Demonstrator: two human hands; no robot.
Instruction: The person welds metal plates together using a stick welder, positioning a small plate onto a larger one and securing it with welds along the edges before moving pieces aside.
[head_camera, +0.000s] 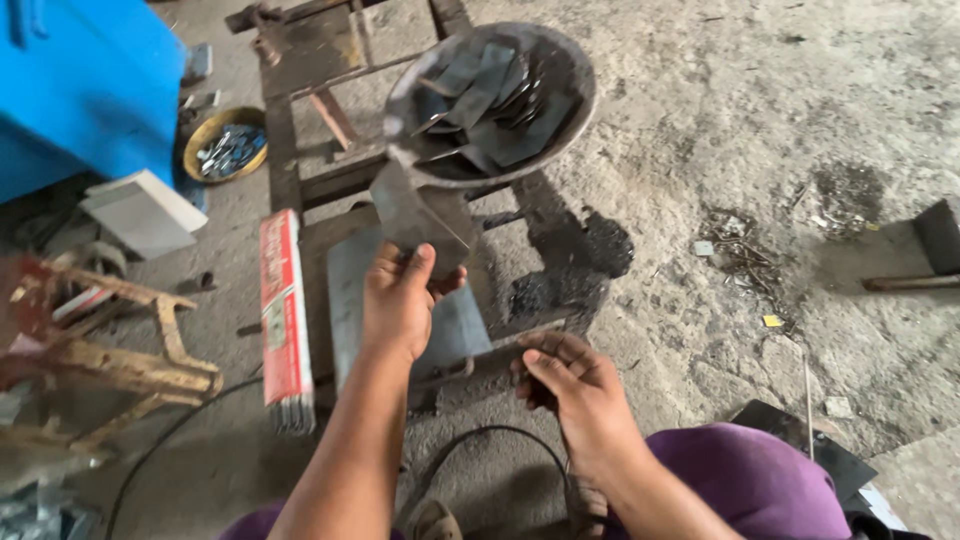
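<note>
Nearest to me, below both hands, I see purple cloth over the knees and a black cable looping across the ground between the forearms. Just above that loop my right hand rests on a dark bar at the near edge of a low stand — fingers curled down over it, though I cannot tell whether they truly clamp it or only press. Up and to the left of it, my left hand pinches a flat grey metal plate by its lower edge, thumb on the near face, fingers behind. The plate stands tilted, its long axis running up and away from the hand toward the pan, so the left hand is plainly the nearer one to it. Beside the left wrist, on its outer side, lies a red packet of rods. Beyond the plate's top edge sits the round dark pan, heaped with more cut plates — just past the held piece, nearly touching. Farther left, a yellow bowl of small bits and a blue cabinet.
</note>
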